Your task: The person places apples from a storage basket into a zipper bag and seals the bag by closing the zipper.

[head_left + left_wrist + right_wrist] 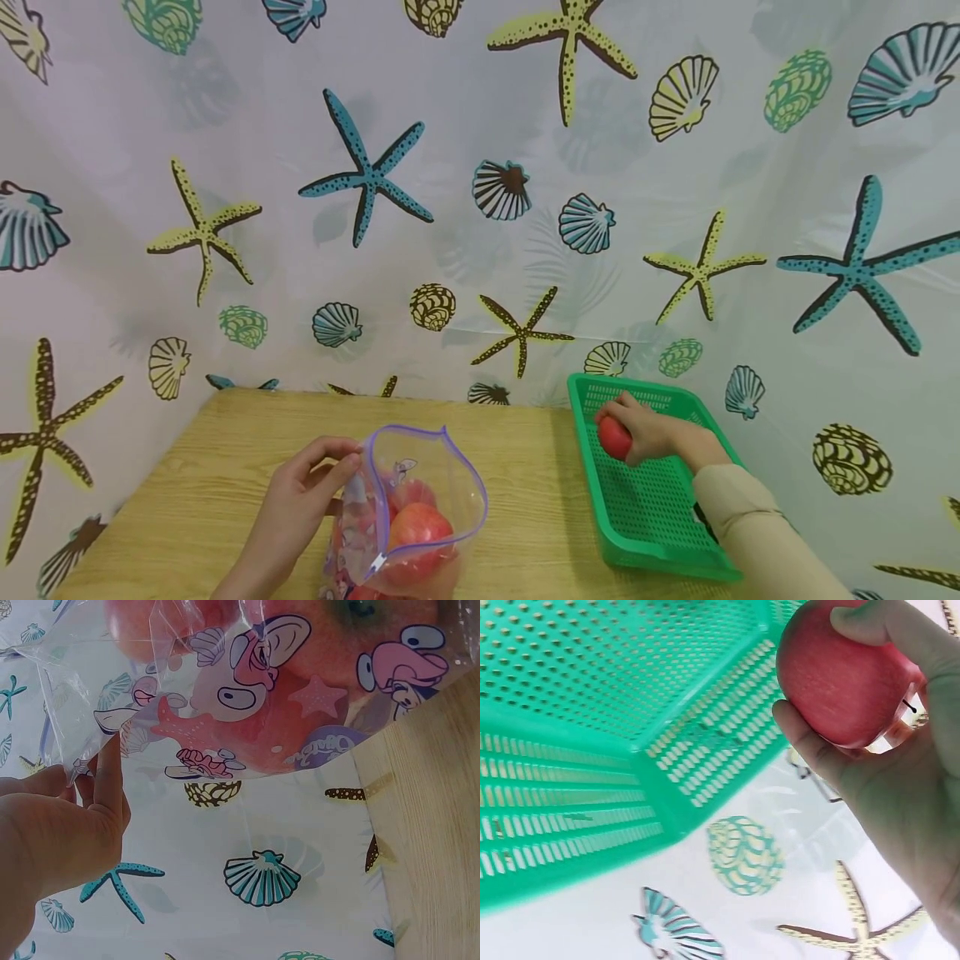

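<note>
My right hand (639, 427) grips a red apple (615, 437) over the far end of a green plastic basket (611, 533). In the right wrist view the thumb and fingers wrap the apple (844, 679), and its stem shows. At the left, my left hand (303, 492) pinches the edge of a clear zip bag (468, 500) with a purple rim and printed cartoon figures. The bag's mouth gapes wide. Several red fruits like apples (420, 533) lie inside it; the left wrist view shows them through the plastic (292, 739).
A light wooden table (525, 475) lies under the bag and basket. Behind and beside it hangs a white sheet (450, 275) printed with starfish and shells. Something small and dark (703, 518) sits at the basket's right wall, partly hidden by the right sleeve (750, 508).
</note>
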`<state>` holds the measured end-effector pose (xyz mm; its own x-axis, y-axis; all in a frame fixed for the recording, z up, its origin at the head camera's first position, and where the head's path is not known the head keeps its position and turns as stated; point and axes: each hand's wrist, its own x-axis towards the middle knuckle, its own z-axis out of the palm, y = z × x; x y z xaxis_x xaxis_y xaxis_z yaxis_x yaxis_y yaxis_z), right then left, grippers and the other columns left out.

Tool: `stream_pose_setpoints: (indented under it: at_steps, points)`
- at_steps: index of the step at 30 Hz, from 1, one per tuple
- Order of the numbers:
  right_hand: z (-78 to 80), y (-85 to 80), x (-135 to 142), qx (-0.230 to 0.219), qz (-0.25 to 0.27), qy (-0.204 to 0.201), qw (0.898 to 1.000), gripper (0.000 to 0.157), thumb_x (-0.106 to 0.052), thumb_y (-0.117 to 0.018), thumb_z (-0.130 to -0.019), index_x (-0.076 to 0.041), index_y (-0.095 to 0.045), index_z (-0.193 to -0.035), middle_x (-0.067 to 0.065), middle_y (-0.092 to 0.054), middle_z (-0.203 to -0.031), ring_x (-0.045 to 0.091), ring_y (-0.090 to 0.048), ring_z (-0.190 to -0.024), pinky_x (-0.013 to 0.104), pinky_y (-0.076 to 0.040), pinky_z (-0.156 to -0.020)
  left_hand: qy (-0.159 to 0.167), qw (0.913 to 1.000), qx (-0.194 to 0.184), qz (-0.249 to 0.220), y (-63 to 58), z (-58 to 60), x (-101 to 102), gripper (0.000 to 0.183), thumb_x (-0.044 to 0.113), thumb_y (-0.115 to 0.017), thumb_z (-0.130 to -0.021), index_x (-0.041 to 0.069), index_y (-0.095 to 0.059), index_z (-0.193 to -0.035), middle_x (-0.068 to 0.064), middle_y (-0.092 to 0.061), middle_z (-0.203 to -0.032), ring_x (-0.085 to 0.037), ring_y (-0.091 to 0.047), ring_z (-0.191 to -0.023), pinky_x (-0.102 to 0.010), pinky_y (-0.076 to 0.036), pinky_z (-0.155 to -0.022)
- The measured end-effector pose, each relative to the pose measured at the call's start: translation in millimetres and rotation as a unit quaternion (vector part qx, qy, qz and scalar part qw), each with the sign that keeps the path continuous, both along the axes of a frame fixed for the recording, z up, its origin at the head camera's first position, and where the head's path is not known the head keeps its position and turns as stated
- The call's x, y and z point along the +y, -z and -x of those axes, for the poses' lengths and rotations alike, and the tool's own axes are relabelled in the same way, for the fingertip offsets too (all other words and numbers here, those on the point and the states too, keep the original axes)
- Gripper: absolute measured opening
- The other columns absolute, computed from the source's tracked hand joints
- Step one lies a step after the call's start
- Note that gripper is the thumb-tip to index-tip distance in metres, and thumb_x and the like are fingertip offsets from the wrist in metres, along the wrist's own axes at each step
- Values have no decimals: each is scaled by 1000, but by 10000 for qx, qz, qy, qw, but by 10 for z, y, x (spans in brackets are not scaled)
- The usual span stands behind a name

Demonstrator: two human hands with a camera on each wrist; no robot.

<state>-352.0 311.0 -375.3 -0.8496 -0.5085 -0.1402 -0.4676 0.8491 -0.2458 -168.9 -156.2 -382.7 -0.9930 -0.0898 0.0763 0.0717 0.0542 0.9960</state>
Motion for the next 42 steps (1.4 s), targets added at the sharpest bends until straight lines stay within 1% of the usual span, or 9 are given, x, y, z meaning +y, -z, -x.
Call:
stream_pose_setpoints:
  at_steps: [2, 6, 9, 13, 15, 23, 29, 37, 42]
  points:
    - [-24, -58, -48, 48, 62, -82, 9999, 70, 3, -77, -58, -25, -51, -117, 9, -37, -123, 33, -42, -103, 41, -49, -70, 6, 10000, 11, -17, 7, 0, -1, 35, 37, -62, -89, 12, -61, -113, -4, -58, -107, -13, -61, -85, -34, -55, -65]
    - [-102, -181, -177, 97, 162, -215, 9996, 69, 4, -76, -60, -22, -51, -119, 8, -36, -127, 33, -40, -108, 40, -49, -71, 18, 10000, 22, -38, -1, -16, 3, 35, 37, -62, -89, 12, -61, -113, -4, -58, -107, -14, -61, -85, -34, -55, -65]
    - [-170, -270, -283, 109, 178, -261, 9994, 69, 4, -75, -61, -22, -51, -121, 7, -35, -129, 32, -39, -110, 39, -49, -72, 13, 10000, 30, -41, -16, -23, 5, 35, 37, -62, -89, 12, -61, -113, -4, -58, -107, -13, -61, -85, -33, -55, -65]
    - [-246, -366, -414, 225, 199, -400, 9987, 71, 4, -75, -61, -30, -50, -119, 6, -34, -131, 31, -38, -111, 38, -48, -72, 27, 10000, 49, -43, -21, -26, 1, 36, 37, -61, -89, 11, -60, -113, -4, -58, -107, -13, -61, -86, -33, -55, -65]
    - [-284, -405, -481, 322, 211, -527, 9979, 72, 4, -74, -61, -32, -50, -119, 5, -34, -131, 30, -38, -112, 37, -48, -73, 45, 10000, 59, -47, -17, -34, -2, 36, 37, -61, -89, 11, -60, -113, -5, -57, -107, -13, -61, -86, -33, -55, -65]
    - [-488, -620, -787, 678, 161, -1004, 9925, 71, -3, -75, -62, -31, -49, -122, 1, -34, -132, 24, -37, -114, 37, -46, -78, 72, 10000, 47, -30, 7, -42, -23, 35, 37, -61, -89, 12, -60, -113, -4, -58, -108, -13, -61, -86, -33, -55, -65]
    - [-651, -779, -1013, 765, 162, -1280, 9887, 70, -7, -75, -63, -32, -48, -123, -2, -33, -133, 21, -36, -115, 36, -45, -79, 82, 10000, 38, -26, 17, -58, -44, 35, 38, -61, -90, 12, -60, -114, -5, -58, -109, -14, -61, -87, -33, -55, -66]
    - [-789, -906, -1249, 815, 303, -1619, 9830, 71, -6, -74, -64, -33, -47, -123, -3, -32, -135, 18, -36, -116, 35, -46, -81, 69, 10000, 14, -61, 29, -70, -54, 35, 38, -62, -89, 12, -61, -113, -6, -58, -110, -15, -60, -85, -32, -54, -66]
    - [-845, -975, -1409, 921, 453, -1948, 9755, 71, -9, -74, -64, -36, -46, -123, -6, -33, -132, 14, -37, -114, 32, -47, -82, 61, 9999, 6, -101, 36, -68, -45, 35, 38, -62, -89, 13, -61, -113, -7, -58, -111, -16, -60, -88, -32, -55, -69]
